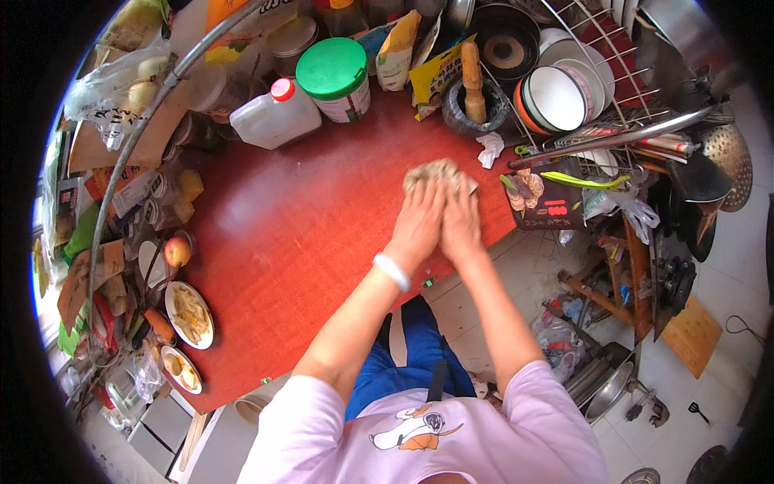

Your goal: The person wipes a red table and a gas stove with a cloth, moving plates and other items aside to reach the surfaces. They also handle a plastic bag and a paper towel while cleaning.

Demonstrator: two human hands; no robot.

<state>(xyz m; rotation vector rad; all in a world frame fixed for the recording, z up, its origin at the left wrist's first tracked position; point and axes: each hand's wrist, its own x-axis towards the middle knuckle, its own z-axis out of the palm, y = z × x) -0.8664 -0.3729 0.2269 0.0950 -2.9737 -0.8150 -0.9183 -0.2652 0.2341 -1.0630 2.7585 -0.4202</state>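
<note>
Both of my hands lie side by side on a crumpled beige cloth [440, 172], pressed to the right part of a red tabletop [290, 242]. My left hand [418, 224], with a pale bracelet at its wrist, has its fingers over the near edge of the cloth. Close against it, my right hand [462, 221] rests its fingers on the cloth's right side. The far edge of the cloth shows beyond my fingertips; the rest is hidden under them. A crumpled white tissue [490, 149] lies a little beyond, to the right.
Along the back stand a plastic jug [275, 121], a green-lidded tub [334, 78] and a stone mortar [453, 112] with a wooden pestle [473, 85]. Stacked bowls [555, 100] are at the right. Plates of food [189, 314] and an apple [177, 251] sit at the left edge.
</note>
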